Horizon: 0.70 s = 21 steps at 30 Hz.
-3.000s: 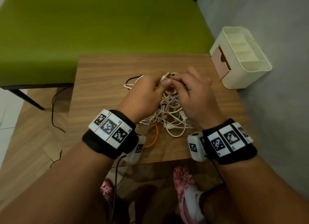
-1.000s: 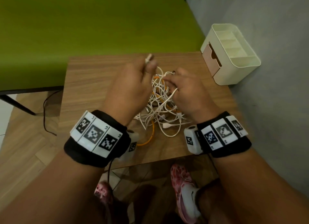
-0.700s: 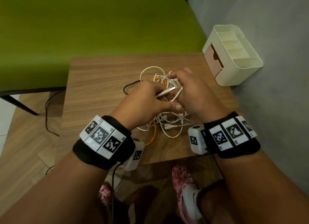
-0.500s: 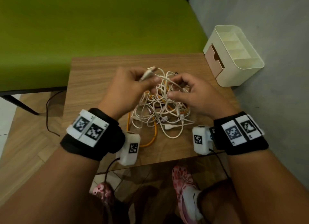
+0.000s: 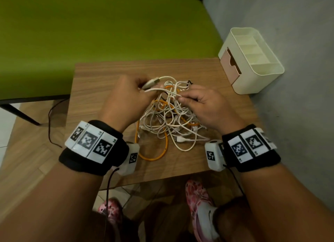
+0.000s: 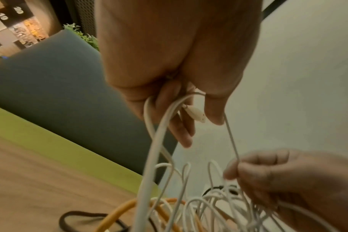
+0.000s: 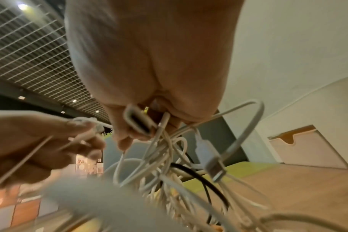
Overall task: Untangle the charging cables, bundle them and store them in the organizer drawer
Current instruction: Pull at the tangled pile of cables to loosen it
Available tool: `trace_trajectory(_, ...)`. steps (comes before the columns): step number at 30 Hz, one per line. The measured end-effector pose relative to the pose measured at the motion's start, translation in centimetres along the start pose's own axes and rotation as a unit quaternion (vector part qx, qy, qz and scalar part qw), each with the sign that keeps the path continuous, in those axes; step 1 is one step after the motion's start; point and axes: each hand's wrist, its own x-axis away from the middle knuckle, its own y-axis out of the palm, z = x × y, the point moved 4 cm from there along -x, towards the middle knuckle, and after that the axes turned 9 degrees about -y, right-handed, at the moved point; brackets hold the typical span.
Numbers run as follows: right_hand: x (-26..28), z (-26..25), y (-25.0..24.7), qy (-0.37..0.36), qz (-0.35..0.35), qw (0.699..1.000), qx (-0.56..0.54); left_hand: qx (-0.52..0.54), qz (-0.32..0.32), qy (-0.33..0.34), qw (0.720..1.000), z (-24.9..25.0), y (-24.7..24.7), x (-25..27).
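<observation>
The underside of the cable tangle is hidden beneath both hands, and single cords cannot be traced through the knot; in the right wrist view the near foreground is blurred. The tangle, made of thin, smooth white cords with an orange cable looping out at the near side and a black cord threaded through, is seen lying on the wood-grain bench, partly lifted. A white cable end with a flat plug is pinched in the curled fingers of the left hand. Several white strands and a connector are gripped in the closed right hand. A cream plastic organizer, boxy with open top compartments, is found at the bench's far right corner by the grey wall; its pink drawer with a notched front appears pushed in. A green padded seat is seen behind.
</observation>
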Motion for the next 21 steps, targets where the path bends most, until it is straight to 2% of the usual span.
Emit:
trace_trajectory(2,-0.1,0.2,0.3,-0.003,-0.008,0.999,0.044,0.016,0.012,0.016,1.0,0.5,-0.6,-0.1)
trace_trajectory(4,-0.3,0.3,0.3,-0.004,-0.005,0.997,0.072,0.056,-0.035,-0.008,0.998,0.7,-0.8,-0.1)
trace_trajectory(6,-0.4,0.5,0.2,-0.006,0.001,0.996,0.089,0.153,-0.063,-0.041,0.985,0.5,-1.2,-0.1)
trace_trajectory(8,-0.3,0.6,0.3,-0.005,0.004,0.995,0.101,0.182,-0.037,-0.025,0.982,0.8,-1.7,0.0)
trace_trajectory(11,-0.3,0.2,0.8,-0.025,0.008,0.993,0.111,0.066,0.008,0.043,0.997,2.0,-0.8,0.5)
trace_trajectory(13,-0.4,-0.2,1.1,-0.037,0.015,0.994,0.098,0.005,-0.014,0.061,0.998,2.8,0.8,1.0)
trace_trajectory(16,-0.4,-0.7,1.1,-0.069,0.04,0.994,0.08,-0.083,-0.052,0.065,0.993,2.6,2.7,0.9)
trace_trajectory(19,-0.3,-1.2,0.9,-0.092,0.087,0.99,0.069,-0.139,-0.041,0.063,0.987,1.8,2.8,0.3)
trace_trajectory(21,-0.5,-1.3,0.8,-0.103,0.109,0.987,0.063,-0.136,-0.057,0.05,0.988,1.3,2.8,0.0)
